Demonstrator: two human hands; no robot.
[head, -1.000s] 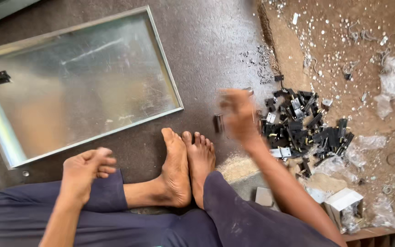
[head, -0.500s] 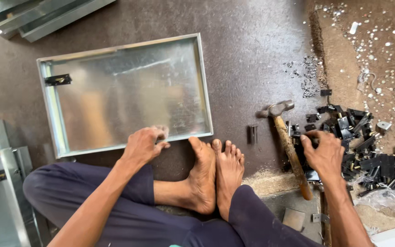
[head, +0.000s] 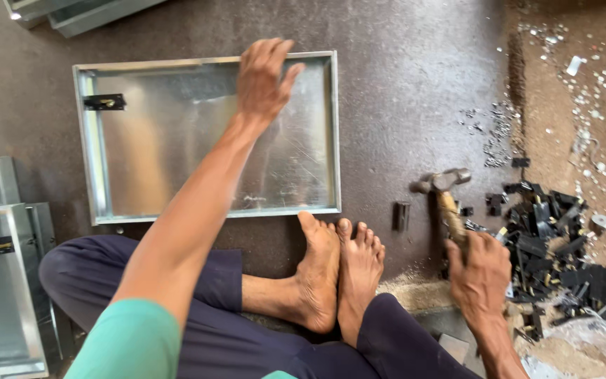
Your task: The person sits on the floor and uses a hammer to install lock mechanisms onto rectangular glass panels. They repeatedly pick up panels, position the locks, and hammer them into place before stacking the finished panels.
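I sit cross-legged on a dark floor with my bare feet [head: 338, 270] in front of me. My left hand [head: 264, 74] reaches out over the far edge of a shallow galvanised metal tray [head: 296, 175], fingers spread, holding nothing. A small black latch [head: 104, 102] is fixed near the tray's far left corner. My right hand [head: 482, 270] is closed around the wooden handle of a hammer [head: 445, 193], whose steel head points away from me. A single black part [head: 401, 215] stands on the floor between my feet and the hammer.
A heap of small black metal parts [head: 562, 253] lies to the right of the hammer. Small screws or rivets [head: 492, 133] are scattered beyond it. More metal trays [head: 1, 274] are stacked at the left, others [head: 85, 14] at the top edge. Sandy ground [head: 583, 91] with debris lies on the right.
My left hand has moved from the tray's near edge out over its far edge. My right hand has left the parts heap and taken hold of the hammer handle.
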